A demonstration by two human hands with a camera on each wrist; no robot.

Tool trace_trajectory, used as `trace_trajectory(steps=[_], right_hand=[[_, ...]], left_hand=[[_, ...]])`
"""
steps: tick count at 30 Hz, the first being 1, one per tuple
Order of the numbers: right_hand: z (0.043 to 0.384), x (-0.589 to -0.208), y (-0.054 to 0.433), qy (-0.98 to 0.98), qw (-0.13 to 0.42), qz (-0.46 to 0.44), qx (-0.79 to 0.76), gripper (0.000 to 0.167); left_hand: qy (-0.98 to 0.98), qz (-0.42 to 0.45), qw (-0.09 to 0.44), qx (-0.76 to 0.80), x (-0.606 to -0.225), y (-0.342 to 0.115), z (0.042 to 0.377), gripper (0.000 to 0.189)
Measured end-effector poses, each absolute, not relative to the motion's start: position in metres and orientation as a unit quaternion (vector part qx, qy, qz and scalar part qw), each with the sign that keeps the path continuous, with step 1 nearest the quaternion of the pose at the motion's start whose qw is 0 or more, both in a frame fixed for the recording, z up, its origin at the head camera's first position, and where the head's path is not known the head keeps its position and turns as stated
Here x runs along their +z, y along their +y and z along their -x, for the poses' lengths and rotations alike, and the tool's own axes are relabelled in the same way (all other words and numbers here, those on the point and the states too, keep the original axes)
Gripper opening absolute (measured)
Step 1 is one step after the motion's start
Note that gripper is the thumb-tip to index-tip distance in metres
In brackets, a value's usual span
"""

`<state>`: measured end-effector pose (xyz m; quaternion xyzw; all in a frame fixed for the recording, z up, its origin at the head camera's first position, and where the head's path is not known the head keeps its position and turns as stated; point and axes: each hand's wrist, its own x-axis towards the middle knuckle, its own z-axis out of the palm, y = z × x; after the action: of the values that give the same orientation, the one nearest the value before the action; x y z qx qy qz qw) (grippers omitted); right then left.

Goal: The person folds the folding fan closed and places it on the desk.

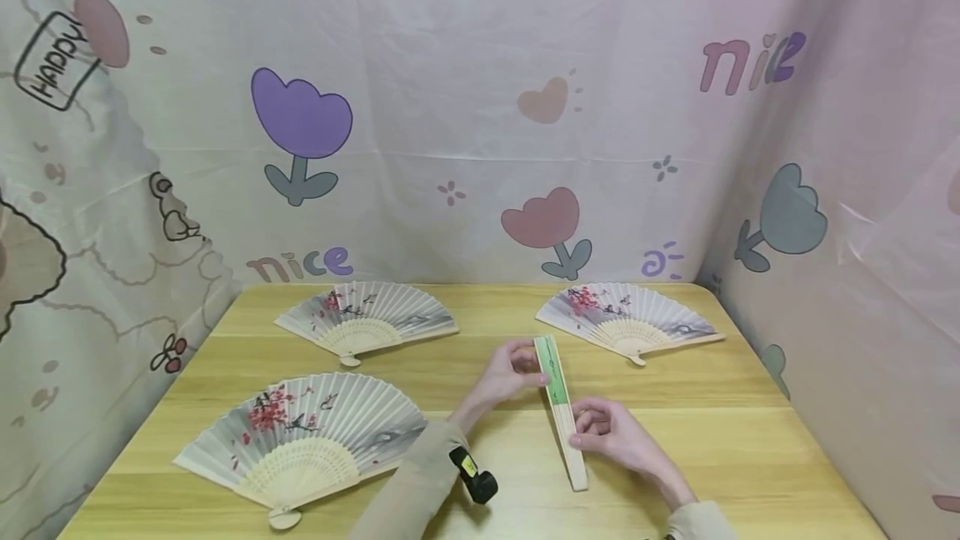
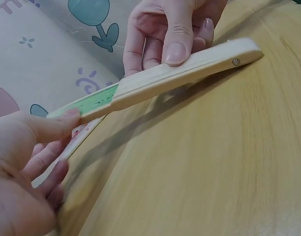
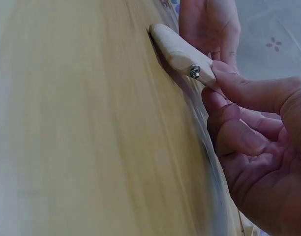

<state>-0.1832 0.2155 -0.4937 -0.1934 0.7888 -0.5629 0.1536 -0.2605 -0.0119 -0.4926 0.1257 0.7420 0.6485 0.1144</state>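
On the far left hangs a pale cloth wall [image 1: 101, 157] with a "HAPPY" sign drawn on it. Next comes the front fan [image 1: 300, 433], a wide-open one of grey and white with red flowers, small birds and cream wooden sticks. It lies on the yellow wooden table [image 1: 750, 457], and the person's beige left sleeve [image 1: 420, 482] hides a bit of its right edge. Behind it, near the back edge of the table, lies the back-left fan [image 1: 367, 315], open too, with the same kind of picture. A small black gadget [image 1: 474, 475] with a yellow label sits on the left wrist.

Then comes the left hand [image 1: 504, 375]. Its thumb and fingers pinch the green end of the folded fan [image 1: 557, 390], a long, thin stack of cream wooden sticks and green stuff. This fan is between the two hands, over the middle of the table, with its green end pointing away from the person. A little metal pin [image 2: 235, 62] shows near its bare wooden end.

The right hand [image 1: 618, 436] pinches the wooden part with thumb and finger. Behind this hand lies the back-right fan [image 1: 626, 319], open, with red flowers.
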Motion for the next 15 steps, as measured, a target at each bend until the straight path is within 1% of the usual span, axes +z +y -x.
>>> trace_trajectory(steps=[4,9,15], right_hand=[[0.183,-0.494,0.22,0.792,0.151,0.202,-0.556,0.043],[0.183,-0.494,0.224,0.81,0.141,0.209,-0.529,0.039],[0.183,-0.494,0.229,0.815,0.15,0.208,-0.52,0.041]], left_hand=[[0.797,-0.122,0.09,0.585,-0.492,-0.008,0.259,0.077],[0.85,-0.132,0.06,0.507,-0.491,-0.002,0.259,0.072],[0.885,-0.125,0.056,0.445,-0.492,0.007,0.261,0.068]])
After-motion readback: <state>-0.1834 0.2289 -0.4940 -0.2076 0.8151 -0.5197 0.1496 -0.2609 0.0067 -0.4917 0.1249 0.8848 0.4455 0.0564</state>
